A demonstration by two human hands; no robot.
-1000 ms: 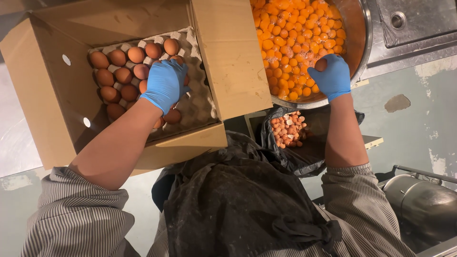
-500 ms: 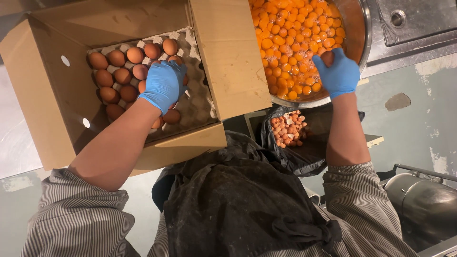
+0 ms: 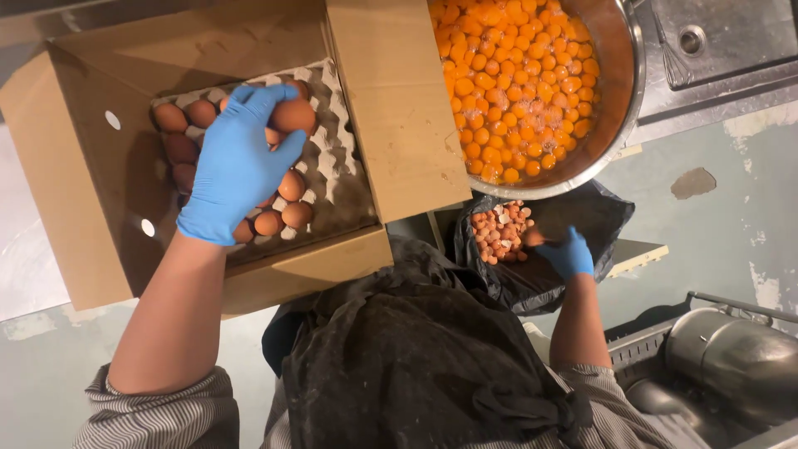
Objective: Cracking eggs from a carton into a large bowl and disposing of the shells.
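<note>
Closest to the camera was a dark apron and striped sleeves. The right hand, in a blue glove, was low over a black bag. It pinched a bit of eggshell in its fingers. The bag held a pile of broken shells. A shiny metal pot sat off to the right.

Farther out, the left hand, also in a blue glove, was inside a big cardboard box. Its fingers were curled around a brown egg, holding it just above the grey egg tray. More brown eggs sat in the tray's cups, under and beside that hand.

Farthest away, past the box flap, stood a big metal bowl full of orange yolks. Beside it was a steel sink.
</note>
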